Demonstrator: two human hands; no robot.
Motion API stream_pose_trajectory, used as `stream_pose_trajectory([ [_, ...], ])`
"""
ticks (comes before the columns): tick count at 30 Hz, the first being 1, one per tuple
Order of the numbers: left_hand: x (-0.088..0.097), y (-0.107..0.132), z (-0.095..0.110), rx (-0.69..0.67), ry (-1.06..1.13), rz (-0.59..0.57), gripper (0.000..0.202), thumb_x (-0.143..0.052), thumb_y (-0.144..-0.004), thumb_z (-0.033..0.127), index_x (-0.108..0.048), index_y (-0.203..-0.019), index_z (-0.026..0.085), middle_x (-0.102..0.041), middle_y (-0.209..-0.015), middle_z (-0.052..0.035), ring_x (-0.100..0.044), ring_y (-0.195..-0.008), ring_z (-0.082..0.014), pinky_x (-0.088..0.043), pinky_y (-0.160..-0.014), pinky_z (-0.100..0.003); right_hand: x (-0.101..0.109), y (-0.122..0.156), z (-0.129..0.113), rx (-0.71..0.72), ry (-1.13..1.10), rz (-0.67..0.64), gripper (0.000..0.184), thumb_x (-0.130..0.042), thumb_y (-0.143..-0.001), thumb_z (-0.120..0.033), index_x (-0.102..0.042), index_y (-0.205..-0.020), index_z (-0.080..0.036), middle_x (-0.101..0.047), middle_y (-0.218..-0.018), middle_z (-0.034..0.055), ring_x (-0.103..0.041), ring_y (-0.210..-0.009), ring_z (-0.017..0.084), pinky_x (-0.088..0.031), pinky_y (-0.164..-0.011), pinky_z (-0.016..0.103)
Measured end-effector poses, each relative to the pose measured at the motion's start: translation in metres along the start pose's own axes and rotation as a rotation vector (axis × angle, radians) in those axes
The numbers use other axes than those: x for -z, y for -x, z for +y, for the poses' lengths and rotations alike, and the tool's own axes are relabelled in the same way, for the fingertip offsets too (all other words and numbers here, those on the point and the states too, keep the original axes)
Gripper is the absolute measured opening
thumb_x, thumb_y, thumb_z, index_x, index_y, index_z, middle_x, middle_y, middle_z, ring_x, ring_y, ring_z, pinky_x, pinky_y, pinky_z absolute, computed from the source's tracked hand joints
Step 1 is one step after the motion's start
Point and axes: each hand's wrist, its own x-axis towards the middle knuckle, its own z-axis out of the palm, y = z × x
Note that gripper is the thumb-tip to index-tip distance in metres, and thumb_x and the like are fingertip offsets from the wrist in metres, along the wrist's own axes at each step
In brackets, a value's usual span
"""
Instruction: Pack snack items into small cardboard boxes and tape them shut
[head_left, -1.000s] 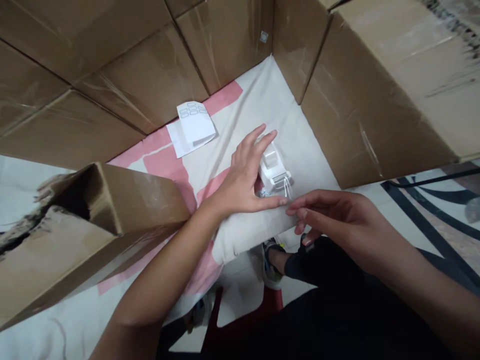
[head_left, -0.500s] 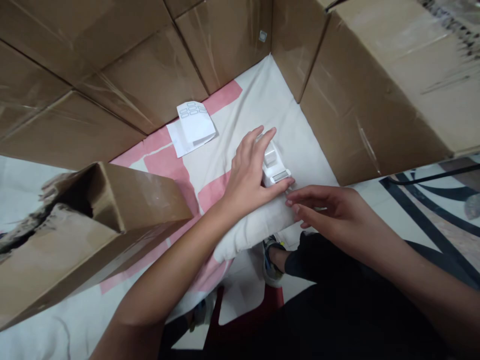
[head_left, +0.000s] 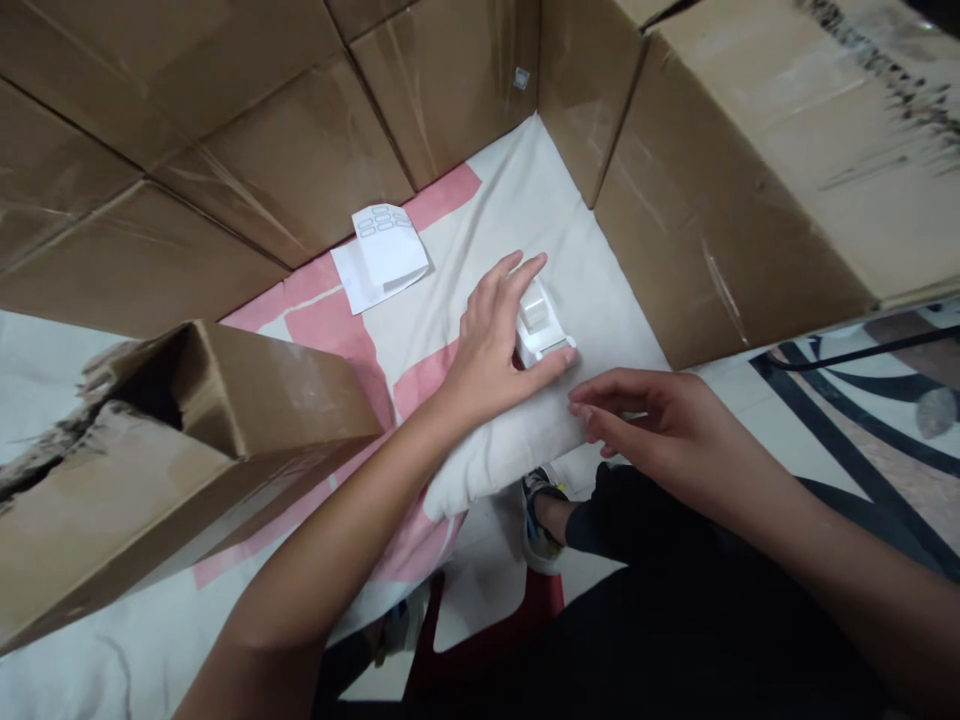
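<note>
A white tape dispenser (head_left: 555,325) with a clear roll in it lies on the pink and white cloth (head_left: 517,430). My left hand (head_left: 491,345) is around its left side, the index finger at the far end and the thumb across the near end by the cutting edge. Part of the dispenser is hidden under that hand. Just right of the left thumb, my right hand (head_left: 652,420) hovers over the cloth's near edge. Its thumb and fingertips are brought close together; whether a strip of tape is between them is too small to tell.
A folded white paper (head_left: 390,255) with printed outlines lies at the back left of the cloth. Stacked cardboard boxes (head_left: 277,150) wall the back, another box (head_left: 735,220) the right. An opened, torn carton (head_left: 292,395) stands at left. Below are a red stool (head_left: 544,600) and feet.
The view has shifted slightly. My left thumb lies a little farther over the dispenser's cutting end. The right hand has hardly moved.
</note>
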Motion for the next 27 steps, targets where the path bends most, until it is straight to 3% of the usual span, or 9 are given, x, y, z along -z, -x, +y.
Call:
stream_pose_trajectory([
  [9,0.0009,-0.0001,0.0001,-0.001,0.002,-0.016,0.089,-0.066,-0.081,0.07,-0.025,-0.152,0.035,-0.028,-0.161,-0.011,-0.024,-0.152,-0.0349,-0.022,-0.124,-0.056,-0.0011,-0.0018,-0.001,0.009,0.037,-0.001,0.021,-0.069,-0.085,-0.036,-0.075,-0.096,-0.019,-0.076,-0.088,0.004,-0.069,-0.07,0.017,-0.057,-0.063,0.03],
  [15,-0.0004,-0.0001,-0.0022,-0.002,-0.027,-0.016,0.098,-0.068,-0.076,0.075,-0.025,-0.153,0.033,-0.027,-0.162,-0.0134,-0.023,-0.152,-0.0355,-0.022,-0.124,-0.056,-0.0024,-0.0043,0.0004,0.022,0.044,0.0,0.019,-0.068,-0.086,-0.035,-0.074,-0.096,-0.02,-0.074,-0.083,0.0031,-0.068,-0.071,0.017,-0.056,-0.062,0.029],
  [17,-0.0005,0.0002,-0.0023,0.005,-0.003,-0.012,0.097,-0.064,-0.077,0.079,-0.025,-0.153,0.033,-0.027,-0.162,-0.0135,-0.022,-0.153,-0.0361,-0.02,-0.124,-0.057,-0.0022,-0.0039,0.0003,0.021,0.039,-0.012,0.018,-0.068,-0.086,-0.035,-0.074,-0.093,-0.02,-0.074,-0.081,0.0027,-0.067,-0.069,0.017,-0.055,-0.06,0.028],
  [21,-0.0015,0.0012,-0.0003,0.038,0.076,-0.014,0.076,-0.041,-0.092,0.077,-0.027,-0.152,0.032,-0.026,-0.161,-0.0124,-0.02,-0.154,-0.0323,-0.019,-0.125,-0.056,-0.0016,-0.0034,-0.0003,0.019,0.036,-0.021,0.016,-0.067,-0.086,-0.034,-0.073,-0.09,-0.019,-0.072,-0.077,0.0021,-0.065,-0.066,0.016,-0.054,-0.058,0.027],
  [27,-0.0032,0.0009,0.002,0.013,0.042,0.016,0.088,-0.067,-0.079,0.073,-0.03,-0.148,0.031,-0.027,-0.16,-0.0142,-0.021,-0.154,-0.0335,-0.022,-0.125,-0.055,0.0002,-0.004,0.0021,0.043,0.053,-0.001,0.014,-0.068,-0.086,-0.03,-0.074,-0.092,-0.02,-0.074,-0.084,0.0022,-0.066,-0.069,0.016,-0.054,-0.063,0.028],
])
